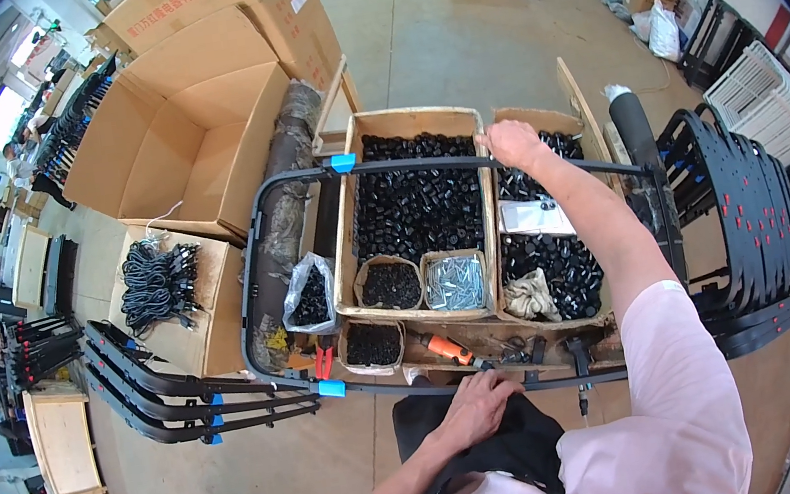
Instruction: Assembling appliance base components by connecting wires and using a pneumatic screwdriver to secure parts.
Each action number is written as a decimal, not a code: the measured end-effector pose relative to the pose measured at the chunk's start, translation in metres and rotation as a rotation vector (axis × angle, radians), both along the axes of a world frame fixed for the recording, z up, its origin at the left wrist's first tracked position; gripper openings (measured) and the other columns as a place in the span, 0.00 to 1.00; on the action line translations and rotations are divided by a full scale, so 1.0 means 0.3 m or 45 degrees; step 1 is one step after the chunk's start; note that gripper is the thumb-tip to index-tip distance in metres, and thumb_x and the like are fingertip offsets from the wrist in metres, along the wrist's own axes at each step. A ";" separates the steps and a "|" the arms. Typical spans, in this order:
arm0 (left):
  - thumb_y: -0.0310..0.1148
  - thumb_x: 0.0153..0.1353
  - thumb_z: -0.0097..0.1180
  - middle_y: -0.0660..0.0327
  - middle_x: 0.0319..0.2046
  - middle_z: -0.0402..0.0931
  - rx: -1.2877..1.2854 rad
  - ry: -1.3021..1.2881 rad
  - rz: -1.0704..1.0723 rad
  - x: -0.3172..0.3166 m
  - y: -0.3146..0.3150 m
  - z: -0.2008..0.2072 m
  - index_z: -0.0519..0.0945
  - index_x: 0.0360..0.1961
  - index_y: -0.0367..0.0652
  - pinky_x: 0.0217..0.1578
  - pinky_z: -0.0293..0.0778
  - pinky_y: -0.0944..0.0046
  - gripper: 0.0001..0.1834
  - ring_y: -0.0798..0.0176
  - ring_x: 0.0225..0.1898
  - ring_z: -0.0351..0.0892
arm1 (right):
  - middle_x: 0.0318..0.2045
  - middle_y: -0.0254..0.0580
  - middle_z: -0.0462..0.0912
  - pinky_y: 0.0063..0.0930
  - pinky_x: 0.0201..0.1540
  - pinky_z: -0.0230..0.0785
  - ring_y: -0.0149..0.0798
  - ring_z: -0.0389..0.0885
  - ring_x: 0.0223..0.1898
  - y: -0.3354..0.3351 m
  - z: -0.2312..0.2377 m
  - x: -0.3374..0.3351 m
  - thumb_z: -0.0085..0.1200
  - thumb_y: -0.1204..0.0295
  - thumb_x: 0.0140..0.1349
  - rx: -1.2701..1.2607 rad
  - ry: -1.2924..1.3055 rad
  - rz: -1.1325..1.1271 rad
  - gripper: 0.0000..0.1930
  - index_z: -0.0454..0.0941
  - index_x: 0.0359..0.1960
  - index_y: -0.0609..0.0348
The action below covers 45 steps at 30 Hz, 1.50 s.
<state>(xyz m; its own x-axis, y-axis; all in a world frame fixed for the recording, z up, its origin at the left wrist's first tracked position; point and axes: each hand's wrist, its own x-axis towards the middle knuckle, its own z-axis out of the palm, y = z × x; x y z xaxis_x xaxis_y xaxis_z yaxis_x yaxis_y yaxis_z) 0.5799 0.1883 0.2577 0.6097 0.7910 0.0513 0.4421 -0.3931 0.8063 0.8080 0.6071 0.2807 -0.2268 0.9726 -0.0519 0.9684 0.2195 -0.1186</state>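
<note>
A black frame (403, 163) with rounded corners lies across wooden bins of small black parts. It carries a blue clip (343, 163) on its far bar and another blue clip (331, 388) on its near bar. My right hand (514, 146) reaches out to the far bar, its fingers closed on it. Close to my body, my left hand (481, 405) lies at the near bar with bent fingers curled against it; its fingertips are partly hidden. Beneath the frame are black caps (424, 202), a box of screws (456, 282) and an orange-and-black power tool (450, 347).
An open cardboard box (191, 159) stands at the far left, above a bundle of black cables (158, 285). More black frames are stacked at the right (739, 219) and left. Red-handled pliers (324, 358) and a dark hanging tool (579, 357) sit along the bench's near edge.
</note>
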 end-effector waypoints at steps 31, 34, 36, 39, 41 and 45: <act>0.34 0.74 0.53 0.47 0.54 0.79 -0.732 0.173 -0.166 -0.024 0.052 0.040 0.75 0.67 0.56 0.59 0.75 0.50 0.22 0.43 0.56 0.80 | 0.49 0.55 0.90 0.52 0.57 0.80 0.54 0.87 0.56 -0.027 0.101 -0.034 0.55 0.60 0.65 -0.236 -0.278 0.053 0.19 0.90 0.44 0.62; 0.36 0.77 0.46 0.51 0.57 0.82 -0.933 0.295 -0.247 -0.018 0.059 0.003 0.74 0.69 0.59 0.61 0.75 0.50 0.21 0.46 0.59 0.82 | 0.49 0.54 0.90 0.48 0.57 0.80 0.52 0.88 0.56 -0.023 0.094 -0.064 0.54 0.56 0.69 -0.165 -0.303 -0.070 0.21 0.89 0.46 0.61; 0.40 0.78 0.47 0.51 0.57 0.82 -0.669 0.090 -0.221 -0.015 0.023 -0.123 0.76 0.68 0.62 0.60 0.76 0.50 0.20 0.47 0.60 0.81 | 0.49 0.52 0.90 0.46 0.58 0.79 0.50 0.88 0.56 -0.033 0.118 -0.094 0.51 0.49 0.73 -0.136 -0.362 -0.080 0.25 0.90 0.46 0.58; 0.43 0.78 0.49 0.52 0.55 0.83 -0.650 0.156 -0.295 0.000 0.059 -0.003 0.76 0.68 0.62 0.60 0.77 0.49 0.20 0.47 0.59 0.81 | 0.48 0.51 0.91 0.45 0.59 0.78 0.49 0.87 0.57 -0.012 0.056 -0.033 0.47 0.44 0.75 -0.047 -0.347 0.019 0.29 0.90 0.46 0.56; 0.45 0.78 0.50 0.51 0.54 0.82 -0.620 0.166 -0.276 0.006 0.052 -0.021 0.77 0.68 0.62 0.60 0.77 0.49 0.21 0.46 0.59 0.81 | 0.47 0.51 0.91 0.46 0.57 0.80 0.48 0.88 0.56 0.022 0.048 -0.049 0.52 0.45 0.72 -0.064 -0.379 0.025 0.27 0.90 0.45 0.57; 0.45 0.75 0.56 0.48 0.52 0.81 -0.510 0.103 -0.209 0.006 0.034 -0.028 0.75 0.69 0.58 0.59 0.77 0.49 0.23 0.45 0.57 0.81 | 0.46 0.48 0.91 0.43 0.55 0.82 0.47 0.89 0.54 0.025 0.044 -0.069 0.58 0.49 0.66 -0.048 -0.378 -0.103 0.23 0.91 0.44 0.56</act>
